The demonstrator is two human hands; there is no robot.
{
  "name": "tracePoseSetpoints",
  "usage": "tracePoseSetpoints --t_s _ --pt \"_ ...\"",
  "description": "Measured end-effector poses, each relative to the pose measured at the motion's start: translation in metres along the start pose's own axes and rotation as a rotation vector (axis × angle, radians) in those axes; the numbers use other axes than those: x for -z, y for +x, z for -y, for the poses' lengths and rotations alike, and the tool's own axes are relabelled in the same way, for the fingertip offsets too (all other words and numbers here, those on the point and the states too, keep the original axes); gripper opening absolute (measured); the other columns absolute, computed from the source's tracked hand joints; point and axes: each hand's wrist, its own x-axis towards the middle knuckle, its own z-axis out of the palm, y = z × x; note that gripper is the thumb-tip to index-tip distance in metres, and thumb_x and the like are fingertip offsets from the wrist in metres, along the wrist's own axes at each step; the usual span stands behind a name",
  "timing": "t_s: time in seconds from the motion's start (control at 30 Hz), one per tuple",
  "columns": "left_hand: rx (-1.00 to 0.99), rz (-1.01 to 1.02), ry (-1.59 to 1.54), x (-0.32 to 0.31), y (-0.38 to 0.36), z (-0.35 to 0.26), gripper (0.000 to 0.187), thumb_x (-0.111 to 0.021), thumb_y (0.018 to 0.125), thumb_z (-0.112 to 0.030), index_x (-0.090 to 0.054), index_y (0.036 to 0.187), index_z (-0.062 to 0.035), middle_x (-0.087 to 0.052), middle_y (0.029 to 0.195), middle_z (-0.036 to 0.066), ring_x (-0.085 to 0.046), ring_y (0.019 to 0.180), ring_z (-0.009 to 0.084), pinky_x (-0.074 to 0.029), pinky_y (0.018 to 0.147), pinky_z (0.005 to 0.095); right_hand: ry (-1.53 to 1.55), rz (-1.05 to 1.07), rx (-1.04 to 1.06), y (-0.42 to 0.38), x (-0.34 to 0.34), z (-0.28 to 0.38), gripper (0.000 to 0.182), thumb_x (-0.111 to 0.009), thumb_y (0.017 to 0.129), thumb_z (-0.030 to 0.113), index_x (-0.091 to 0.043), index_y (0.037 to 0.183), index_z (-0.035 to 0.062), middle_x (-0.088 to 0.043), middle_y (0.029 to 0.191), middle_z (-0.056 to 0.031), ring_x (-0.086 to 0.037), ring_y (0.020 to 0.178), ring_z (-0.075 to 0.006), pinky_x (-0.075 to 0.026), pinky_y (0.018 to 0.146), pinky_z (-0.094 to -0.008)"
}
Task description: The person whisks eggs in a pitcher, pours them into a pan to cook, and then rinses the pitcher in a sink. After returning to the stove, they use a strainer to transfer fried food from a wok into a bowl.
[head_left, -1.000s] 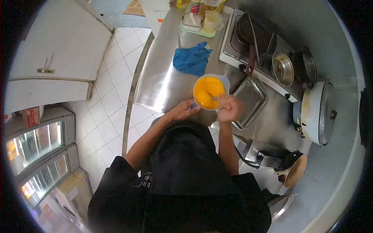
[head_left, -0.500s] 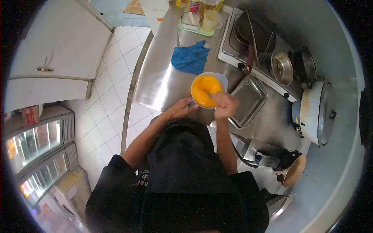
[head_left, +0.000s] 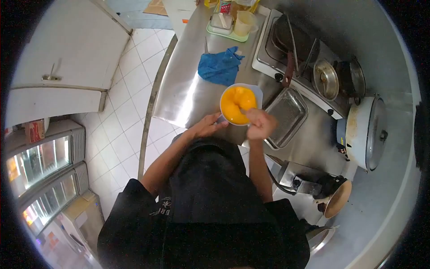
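A white bowl (head_left: 259, 94) holding bright orange-yellow liquid (head_left: 232, 109), like beaten egg, stands near the front edge of the steel counter. My left hand (head_left: 208, 126) grips the bowl at its near left side, the fingers partly hidden by the rim. Over the bowl's near right rim, my right hand (head_left: 261, 123) is closed in a fist, slightly blurred. What it holds is hidden, though the liquid swirls into a hollow beside it. A crumpled blue cloth (head_left: 219, 66) lies just beyond the bowl.
A rectangular glass dish (head_left: 289, 119) sits right of the bowl. Behind it are a gas stove (head_left: 268, 62) with pans and a large white lidded pot (head_left: 358, 132). A green tray (head_left: 228, 36) carries a plastic jug (head_left: 244, 23) and a container at the far end.
My right hand has shifted very slightly at the bowl's rim, and the liquid's swirl has changed shape. My left hand stays in place on the bowl.
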Motion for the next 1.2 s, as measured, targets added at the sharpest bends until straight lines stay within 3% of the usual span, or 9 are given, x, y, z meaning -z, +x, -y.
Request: tracePoseSetpoints --t_s 0.1,0.17,0.33,0.47,0.67,0.77,0.83,1.0,1.2 --pt "0.043 0.108 -0.064 0.001 0.001 -0.001 0.049 -0.047 0.092 -0.039 -0.046 0.125 -0.0028 -0.055 0.119 0.019 -0.049 0.114 0.0320 -0.036 0.098 0.0385 0.302 -0.140 0.010 0.016 -0.014 0.029 0.029 -0.043 0.076 0.008 -0.030 0.050 0.0099 -0.036 0.046 -0.0038 -0.034 0.041 -0.0146 -0.028 0.043 -0.0264" --pt "0.159 0.136 -0.024 0.007 -0.004 -0.024 0.049 -0.047 0.092 -0.038 -0.045 0.126 -0.0033 -0.053 0.121 0.019 -0.048 0.116 0.0316 -0.035 0.099 0.0385 -0.507 -0.176 0.325 0.001 -0.010 -0.006 0.030 -0.041 0.078 0.011 -0.029 0.051 0.0112 -0.033 0.046 -0.0020 -0.031 0.042 -0.0123 -0.031 0.048 -0.0297" --pt "-0.008 0.071 -0.032 -0.003 -0.001 0.000 0.050 -0.047 0.092 -0.039 -0.044 0.127 -0.0038 -0.054 0.120 0.019 -0.048 0.116 0.0323 -0.034 0.099 0.0385 0.313 -0.115 -0.024 0.009 -0.005 0.011 0.031 -0.042 0.076 0.008 -0.029 0.049 0.0109 -0.032 0.044 -0.0015 -0.030 0.040 -0.0110 -0.026 0.043 -0.0274" --pt "0.057 0.045 -0.015 -0.003 -0.001 0.000 0.050 -0.047 0.091 -0.039 -0.044 0.127 -0.0038 -0.054 0.120 0.019 -0.048 0.115 0.0330 -0.034 0.099 0.0387 -0.571 -0.043 0.279 0.002 -0.006 -0.007 0.027 -0.046 0.077 0.010 -0.038 0.052 0.0026 -0.042 0.049 -0.0091 -0.043 0.042 -0.0233 -0.041 0.046 -0.0343" --pt "0.106 0.173 -0.043 0.004 0.001 -0.006 0.054 -0.047 0.091 -0.042 -0.042 0.129 -0.0038 -0.053 0.120 0.021 -0.048 0.115 0.0344 -0.035 0.098 0.0394 0.587 -0.092 -0.111 0.011 -0.005 0.026 0.023 -0.051 0.075 0.008 -0.043 0.055 0.0001 -0.049 0.053 -0.0114 -0.051 0.047 -0.0247 -0.044 0.049 -0.0319" --pt "0.024 0.063 -0.007 -0.004 0.002 0.009 0.054 -0.047 0.091 -0.042 -0.042 0.128 -0.0034 -0.054 0.120 0.021 -0.050 0.113 0.0346 -0.036 0.097 0.0397 -0.668 0.104 0.367 0.003 0.002 0.000 0.015 -0.050 0.073 -0.005 -0.051 0.058 -0.0011 -0.054 0.055 -0.0099 -0.052 0.049 -0.0204 -0.047 0.054 -0.0306" --pt "0.039 0.079 -0.015 -0.003 -0.003 0.004 0.054 -0.047 0.091 -0.042 -0.042 0.128 -0.0030 -0.054 0.119 0.021 -0.050 0.112 0.0348 -0.037 0.096 0.0399 0.441 -0.280 -0.192 -0.003 -0.003 0.021 0.023 -0.045 0.075 0.004 -0.046 0.053 0.0011 -0.051 0.056 -0.0114 -0.050 0.049 -0.0205 -0.045 0.052 -0.0308" --pt "0.026 0.133 -0.010 0.003 0.003 0.000 0.047 -0.048 0.092 -0.036 -0.045 0.128 -0.0055 -0.053 0.122 0.015 -0.048 0.115 0.0287 -0.035 0.098 0.0386 -0.258 0.159 -0.019 -0.005 0.002 -0.013 0.030 -0.041 0.078 0.009 -0.031 0.050 0.0094 -0.038 0.050 -0.0041 -0.035 0.045 -0.0140 -0.035 0.052 -0.0289" --pt "0.080 0.195 -0.074 0.005 0.001 -0.007 0.050 -0.049 0.091 -0.041 -0.046 0.126 -0.0054 -0.057 0.114 0.017 -0.053 0.108 0.0304 -0.038 0.094 0.0391 0.040 0.077 0.036 0.001 0.009 -0.009 0.027 -0.039 0.081 0.008 -0.036 0.054 0.0063 -0.037 0.048 -0.0038 -0.037 0.043 -0.0138 -0.034 0.049 -0.0292"
